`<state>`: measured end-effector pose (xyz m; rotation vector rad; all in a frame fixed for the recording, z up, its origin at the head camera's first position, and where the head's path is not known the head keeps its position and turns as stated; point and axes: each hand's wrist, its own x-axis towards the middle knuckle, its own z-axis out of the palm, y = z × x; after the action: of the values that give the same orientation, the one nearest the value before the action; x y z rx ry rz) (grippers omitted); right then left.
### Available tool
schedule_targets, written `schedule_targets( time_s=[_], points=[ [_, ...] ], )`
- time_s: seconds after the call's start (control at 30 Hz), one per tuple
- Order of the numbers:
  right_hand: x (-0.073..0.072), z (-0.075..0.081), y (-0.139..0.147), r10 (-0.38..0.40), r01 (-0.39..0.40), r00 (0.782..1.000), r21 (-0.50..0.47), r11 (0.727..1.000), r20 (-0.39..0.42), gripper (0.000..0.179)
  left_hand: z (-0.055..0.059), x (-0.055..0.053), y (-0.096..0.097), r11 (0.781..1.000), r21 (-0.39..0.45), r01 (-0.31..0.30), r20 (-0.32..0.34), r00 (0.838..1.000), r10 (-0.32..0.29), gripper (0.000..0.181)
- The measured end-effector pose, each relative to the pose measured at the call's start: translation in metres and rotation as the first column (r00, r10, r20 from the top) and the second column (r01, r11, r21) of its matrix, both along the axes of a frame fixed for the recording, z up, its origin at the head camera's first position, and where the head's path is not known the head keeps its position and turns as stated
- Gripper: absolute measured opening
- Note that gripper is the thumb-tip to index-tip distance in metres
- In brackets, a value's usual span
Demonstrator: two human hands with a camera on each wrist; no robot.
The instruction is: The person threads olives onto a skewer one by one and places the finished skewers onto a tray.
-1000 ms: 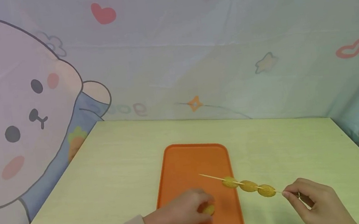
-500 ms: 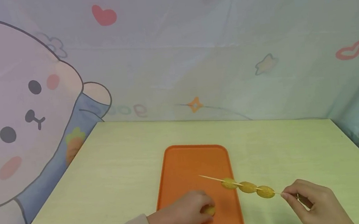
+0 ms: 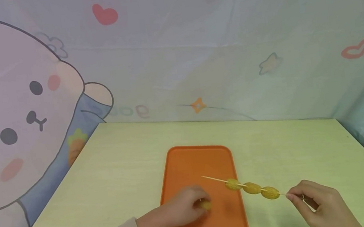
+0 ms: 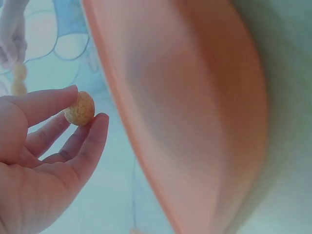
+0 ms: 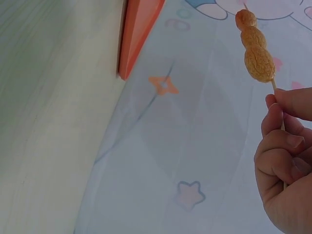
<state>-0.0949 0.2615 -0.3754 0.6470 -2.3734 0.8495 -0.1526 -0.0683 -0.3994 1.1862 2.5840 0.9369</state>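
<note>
Between thumb and fingertips, my left hand pinches a golden-brown, wrinkled food ball, seen most plainly in the left wrist view. In the head view this hand is over the lower part of the orange tray. My right hand, right of the tray, grips the blunt end of a thin wooden skewer. Three similar food balls are threaded along it, touching or nearly so. The skewer's bare point slants up and left, over the tray. The right wrist view shows the fingers curled round the stick.
The tray lies lengthwise on a pale yellow-green table. Behind the table hangs a printed cloth with a cartoon bear, hearts and stars. More of this cloth closes off the right side.
My left hand has shifted slightly left and away from me over the tray, carrying the food ball with it. The right hand and skewer have barely moved.
</note>
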Motion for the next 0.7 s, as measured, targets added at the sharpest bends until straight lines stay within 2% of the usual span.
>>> schedule_targets(
  time_s=[0.13,0.23,0.43,0.7],
  points=[
    [0.000,-0.001,0.000,-0.005,0.005,1.000,-0.006,1.000,0.009,0.045,0.010,0.003,-0.011,0.998,0.030,-0.050,0.053,0.997,0.048,0.020],
    [0.001,-0.001,0.000,-0.005,0.005,1.000,-0.013,1.000,0.018,0.045,0.015,0.006,-0.018,0.995,0.056,-0.087,0.053,0.995,0.084,0.022],
    [0.002,-0.001,-0.002,0.001,0.000,0.999,-0.023,1.000,0.035,0.044,0.015,0.008,-0.028,0.984,0.132,-0.117,-0.005,0.993,0.119,0.025],
    [0.001,-0.004,-0.005,0.039,-0.037,0.998,-0.040,0.998,0.041,0.046,0.013,0.010,-0.035,0.972,0.210,-0.106,-0.066,0.990,0.123,0.029]
  ],
)
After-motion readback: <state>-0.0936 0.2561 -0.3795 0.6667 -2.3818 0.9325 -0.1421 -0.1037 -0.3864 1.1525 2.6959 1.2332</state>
